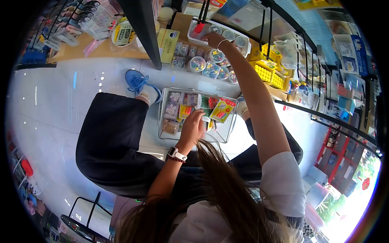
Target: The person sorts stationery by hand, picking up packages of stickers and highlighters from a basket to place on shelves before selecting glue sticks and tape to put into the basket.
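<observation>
My left hand, wearing a watch, is over a wire mesh basket on the floor between my feet. Its fingers are curled beside a white-rimmed item; what they grip is mostly hidden. In the basket lie pastel cartoon-print boxes and a red-and-yellow pack of coloured pens. My right hand reaches into a white plastic bin on the low shelf, its bent fingers against a red item. Round clear-lidded tubs sit beside it in the bin.
Clear tubs with colourful contents line the shelf front, with a yellow box to their left. A dark shelf post stands left of them. Yellow crates and hanging packets are on the right. My blue shoe is left of the basket.
</observation>
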Available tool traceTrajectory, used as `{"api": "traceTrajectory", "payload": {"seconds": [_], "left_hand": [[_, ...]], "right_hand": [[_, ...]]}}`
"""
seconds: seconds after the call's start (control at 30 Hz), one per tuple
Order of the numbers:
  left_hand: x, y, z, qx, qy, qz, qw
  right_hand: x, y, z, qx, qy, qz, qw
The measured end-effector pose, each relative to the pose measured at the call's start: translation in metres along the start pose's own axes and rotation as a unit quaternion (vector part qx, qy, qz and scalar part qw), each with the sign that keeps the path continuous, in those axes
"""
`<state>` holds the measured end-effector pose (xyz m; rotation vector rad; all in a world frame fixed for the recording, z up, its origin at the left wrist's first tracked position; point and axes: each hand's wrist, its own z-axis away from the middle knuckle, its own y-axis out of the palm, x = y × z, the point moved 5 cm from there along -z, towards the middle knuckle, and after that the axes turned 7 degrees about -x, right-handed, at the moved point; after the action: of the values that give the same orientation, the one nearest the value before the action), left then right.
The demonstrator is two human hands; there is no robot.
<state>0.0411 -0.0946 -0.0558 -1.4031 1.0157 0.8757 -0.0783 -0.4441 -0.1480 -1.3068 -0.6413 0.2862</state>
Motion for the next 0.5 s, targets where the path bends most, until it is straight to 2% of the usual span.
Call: {"api": "traceTrajectory", "payload": {"seconds": [0.13, 0.33, 0.43, 0.5], "left_hand": [[-0.001, -0.002, -0.001, -0.004, -0.005, -0.009, 1.0], [-0.001, -0.003, -0.002, 0.0, -0.017, -0.011, 1.0], [0.0, -0.005, -0.002, 0.0, -0.02, -0.012, 1.0], [0.001, -0.007, -0.002, -0.009, -0.023, -0.015, 1.0]], "right_hand": [[-0.008, -0.011, 0.008, -0.003, 0.028, -0.018, 0.999], [-0.018, -0.009, 0.005, 0.009, -0.006, 0.004, 1.0], [-0.007, -0.021, 0.004, 0.041, -0.027, 0.08, 0.996], [0.002, -0.031, 0.008, 0.122, 0.008, 0.191, 0.974]]}}
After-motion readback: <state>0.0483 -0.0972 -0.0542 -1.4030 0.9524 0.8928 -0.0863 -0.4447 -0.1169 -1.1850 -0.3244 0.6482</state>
